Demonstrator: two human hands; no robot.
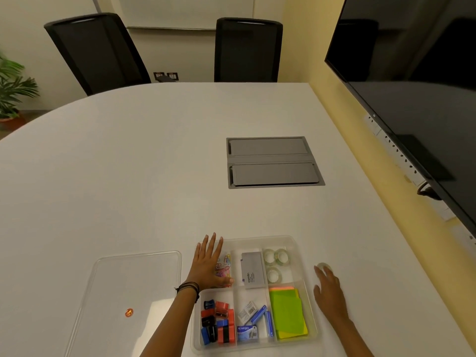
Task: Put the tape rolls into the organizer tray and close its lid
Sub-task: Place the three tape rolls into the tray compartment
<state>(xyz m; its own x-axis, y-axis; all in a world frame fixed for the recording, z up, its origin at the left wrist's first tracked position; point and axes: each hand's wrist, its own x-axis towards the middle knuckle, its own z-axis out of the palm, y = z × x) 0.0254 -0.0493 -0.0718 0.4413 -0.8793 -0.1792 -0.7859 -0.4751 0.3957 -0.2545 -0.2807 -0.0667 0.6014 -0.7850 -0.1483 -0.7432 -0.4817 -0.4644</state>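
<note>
One tape roll [324, 267], clear and pale with a hollow core, lies flat on the white table [128, 176] at the fingertips of the right hand [331, 295], outside the organizer tray [312, 300] and just beyond its right wall. The right hand lies palm down with fingers extended onto the roll; whether they grip it cannot be told. Three more clear tape rolls [275, 262] lie flat in the tray's far right compartment, between the two hands, two side by side and one nearer the person. The tray is transparent plastic, divided into compartments, and stands uncovered. The left hand [210, 264] rests flat and spread over its far left corner, holding nothing, partly covering coloured paper clips [225, 265]. The centre far compartment holds a grey box [252, 269] with dark lettering. Nearer the person: black, red and blue sharpeners [217, 323] beside the left forearm, blue staple boxes [253, 323] in the middle, and green and yellow sticky notes [288, 313] beside the right wrist. The clear lid [103, 276] lies flat on the table to the outside of the left forearm, well apart from the tray, with a small orange sticker [129, 312]; its near edge is cut off by the frame. Small print on the packets is illegible.
</note>
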